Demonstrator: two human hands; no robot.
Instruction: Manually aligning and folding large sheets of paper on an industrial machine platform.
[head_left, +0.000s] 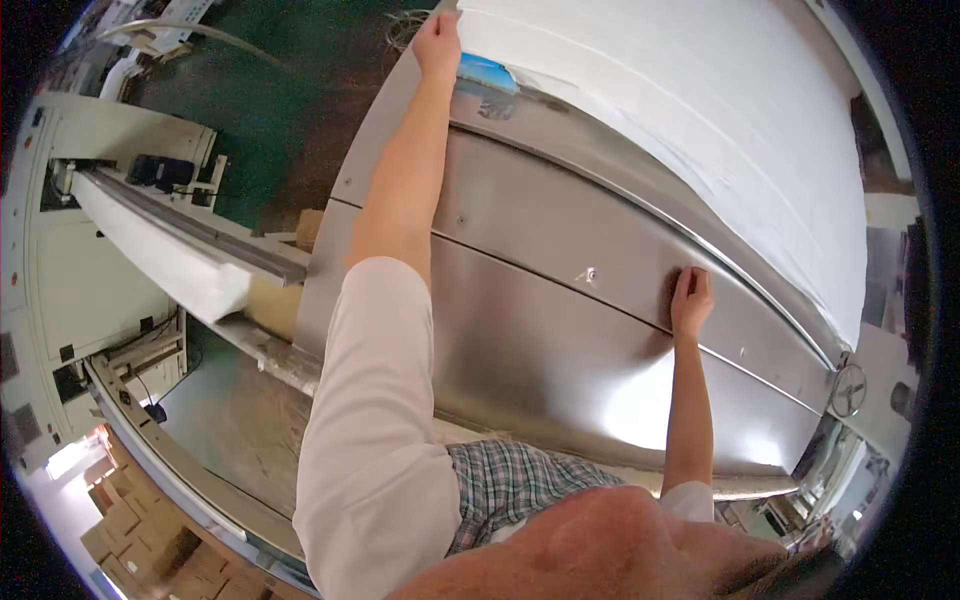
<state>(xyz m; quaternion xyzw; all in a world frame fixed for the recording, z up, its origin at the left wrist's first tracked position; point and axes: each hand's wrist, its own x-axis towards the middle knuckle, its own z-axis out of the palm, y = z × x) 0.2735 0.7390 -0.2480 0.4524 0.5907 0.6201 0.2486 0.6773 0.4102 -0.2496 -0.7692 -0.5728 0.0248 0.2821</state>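
Lying across the upper right of the view, the white sheet [690,120] covers the far side of the machine, its near edge running in a curve beside the metal panels [560,255]. Your left hand [437,45] is at the sheet's upper left edge, arm outstretched, fingers curled in; whether they grip the edge cannot be told. Your right hand [692,300] is low over the panels, apart from the sheet, fingers bent and bunched toward the thumb; you show nothing identifiable between them, and contact with the metal cannot be confirmed. A picture in blue [487,72] is noted on the surface just beside your left wrist. A spoked handwheel [849,390] is at the machine's right end. To your left are a pale cabinet [95,280] and, lower, cardboard boxes [140,530]. You wear a plaid apron [520,490].
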